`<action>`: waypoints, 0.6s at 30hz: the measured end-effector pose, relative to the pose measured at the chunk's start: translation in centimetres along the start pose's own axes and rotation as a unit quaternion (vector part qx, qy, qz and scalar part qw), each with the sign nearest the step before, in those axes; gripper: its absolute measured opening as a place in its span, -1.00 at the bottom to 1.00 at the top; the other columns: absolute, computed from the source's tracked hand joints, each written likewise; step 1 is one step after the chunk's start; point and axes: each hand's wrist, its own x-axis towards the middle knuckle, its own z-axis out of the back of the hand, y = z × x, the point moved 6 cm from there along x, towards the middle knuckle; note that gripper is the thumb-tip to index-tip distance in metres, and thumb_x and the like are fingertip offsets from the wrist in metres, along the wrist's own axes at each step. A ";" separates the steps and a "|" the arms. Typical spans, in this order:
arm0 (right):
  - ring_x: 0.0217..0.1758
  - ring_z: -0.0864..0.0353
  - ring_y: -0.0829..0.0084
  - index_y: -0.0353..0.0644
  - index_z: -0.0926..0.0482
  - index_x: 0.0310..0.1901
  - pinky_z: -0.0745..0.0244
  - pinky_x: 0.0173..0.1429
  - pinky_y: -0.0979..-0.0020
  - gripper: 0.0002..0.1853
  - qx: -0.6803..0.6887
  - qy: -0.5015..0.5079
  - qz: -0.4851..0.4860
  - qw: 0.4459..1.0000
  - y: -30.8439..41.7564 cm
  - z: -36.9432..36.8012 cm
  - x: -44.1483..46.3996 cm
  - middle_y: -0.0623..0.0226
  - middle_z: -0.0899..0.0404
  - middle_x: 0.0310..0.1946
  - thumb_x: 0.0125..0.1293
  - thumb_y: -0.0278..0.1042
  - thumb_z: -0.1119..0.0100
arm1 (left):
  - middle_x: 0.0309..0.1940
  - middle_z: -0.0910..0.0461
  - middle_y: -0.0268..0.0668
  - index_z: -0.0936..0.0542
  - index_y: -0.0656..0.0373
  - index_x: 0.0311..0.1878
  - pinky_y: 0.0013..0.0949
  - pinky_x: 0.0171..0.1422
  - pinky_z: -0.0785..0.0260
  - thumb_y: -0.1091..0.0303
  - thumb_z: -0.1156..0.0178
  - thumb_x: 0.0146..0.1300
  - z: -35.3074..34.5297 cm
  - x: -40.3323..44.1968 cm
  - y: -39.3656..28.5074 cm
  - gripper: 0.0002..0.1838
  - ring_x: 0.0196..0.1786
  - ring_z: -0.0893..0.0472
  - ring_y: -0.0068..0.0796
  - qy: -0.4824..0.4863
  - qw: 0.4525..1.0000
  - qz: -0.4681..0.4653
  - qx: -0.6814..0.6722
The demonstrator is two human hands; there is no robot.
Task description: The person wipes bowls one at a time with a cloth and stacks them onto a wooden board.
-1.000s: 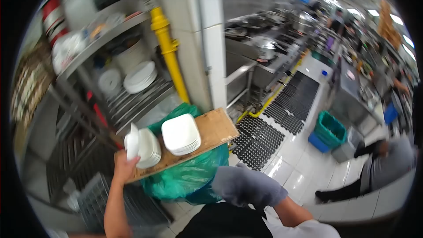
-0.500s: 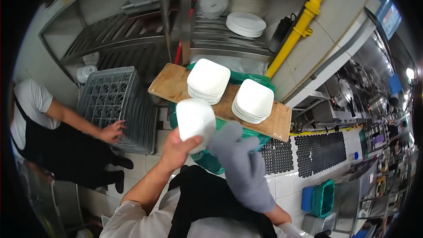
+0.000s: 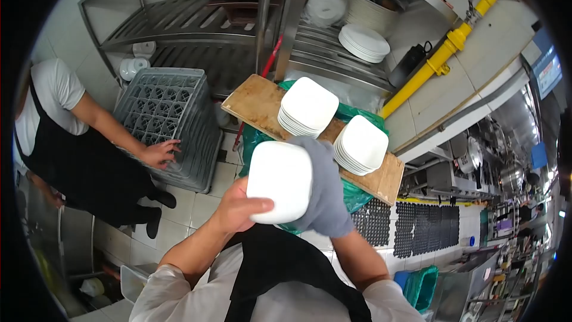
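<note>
A white square dish with rounded corners (image 3: 280, 182) is held up in front of my apron. My left hand (image 3: 241, 207) grips its lower left edge, thumb lying over the near face. Against the dish's right side presses my right hand, covered by a grey cloth (image 3: 328, 188); its fingers are hidden underneath. Just beyond, a stack of similar white dishes (image 3: 310, 104) stands on a wooden board (image 3: 253, 102). A second stack (image 3: 363, 143) sits farther right on the same board, with green plastic (image 3: 357, 194) below.
At left, a person's hand (image 3: 159, 154) is near stacked grey glass racks (image 3: 193, 89). Metal shelving (image 3: 325, 48) behind bears round plates (image 3: 364, 43). A yellow pipe (image 3: 417, 80) rises at right. Black mats (image 3: 426, 229) and a green-lined bin (image 3: 422, 286) are on the floor.
My cloth-covered right hand has come left and up onto the dish's right side. The dish's broad face now turns toward me. The whole view has shifted, with the board appearing farther right.
</note>
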 end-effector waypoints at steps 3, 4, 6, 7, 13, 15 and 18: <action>-0.05 -0.51 0.05 -0.10 -0.50 0.08 -0.38 0.16 0.13 -0.50 -0.106 -0.007 -0.008 0.994 1.4 -1.8 -2.4 0.22 -0.52 -0.06 0.03 -0.42 -0.32 | 0.11 -0.60 -0.13 -0.45 0.36 0.26 -0.21 0.28 -0.46 0.58 -0.18 0.21 0.9 1.2 0.0 -0.49 0.14 -0.62 -0.30 -0.034 0.996 -0.039 -0.070; -0.06 -0.51 0.04 -0.10 -0.51 0.07 -0.39 0.14 0.13 -0.51 -0.127 -0.001 -0.009 0.992 1.7 -2.4 -3.4 0.22 -0.52 -0.08 0.03 -0.41 -0.32 | 0.10 -0.60 -0.16 -0.47 0.34 0.26 -0.24 0.25 -0.46 0.52 -0.19 0.28 0.9 1.5 0.0 -0.54 0.11 -0.63 -0.33 -0.038 0.996 -0.049 -0.056; -0.08 -0.52 0.04 -0.08 -0.52 0.04 -0.40 0.10 0.12 -0.55 -0.152 0.008 -0.010 0.988 1.9 -3.3 -4.8 0.22 -0.53 -0.12 0.03 -0.40 -0.31 | 0.10 -0.60 -0.18 -0.47 0.33 0.25 -0.25 0.23 -0.46 0.45 -0.18 0.34 1.0 2.0 0.6 -0.57 0.09 -0.63 -0.36 -0.069 0.996 -0.055 -0.022; -0.09 -0.53 0.04 -0.08 -0.53 0.02 -0.40 0.08 0.12 -0.56 -0.161 0.010 -0.013 0.987 2.0 -3.6 -5.1 0.22 -0.53 -0.13 0.03 -0.39 -0.31 | 0.10 -0.61 -0.20 -0.47 0.31 0.25 -0.26 0.21 -0.47 0.38 -0.18 0.40 1.4 2.0 0.9 -0.60 0.07 -0.63 -0.40 -0.105 0.992 -0.070 0.008; -0.14 -0.55 0.03 -0.05 -0.57 -0.08 -0.43 -0.04 0.11 -0.66 -0.190 -0.027 -0.090 0.977 0.2 -1.4 -3.9 0.22 -0.55 -0.25 0.04 -0.34 -0.29 | 0.09 -0.61 -0.28 -0.50 0.32 0.21 -0.36 0.21 -0.41 -0.04 -0.28 0.36 -0.5 1.9 2.4 -0.39 0.08 -0.57 -0.49 -0.017 0.975 -0.079 0.205; -0.16 -0.56 0.03 -0.04 -0.58 -0.11 -0.44 -0.08 0.11 -0.69 -0.211 -0.033 -0.143 0.967 -0.9 0.2 -2.7 0.22 -0.55 -0.28 0.05 -0.33 -0.29 | 0.06 -0.62 -0.30 -0.52 0.33 0.19 -0.36 0.19 -0.41 -0.01 -0.36 0.30 -2.0 1.8 2.1 -0.38 0.06 -0.57 -0.49 0.041 0.976 -0.066 0.205; -0.19 -0.57 0.03 -0.02 -0.60 -0.15 -0.45 -0.14 0.10 -0.73 -0.262 -0.023 -0.246 0.933 -2.3 2.4 -0.8 0.22 -0.56 -0.34 0.05 -0.31 -0.28 | -0.08 -0.66 -0.37 -0.57 0.33 0.10 -0.37 0.10 -0.46 0.35 -0.45 0.15 -2.4 1.4 1.3 -0.52 -0.05 -0.60 -0.52 -0.009 0.924 0.001 0.382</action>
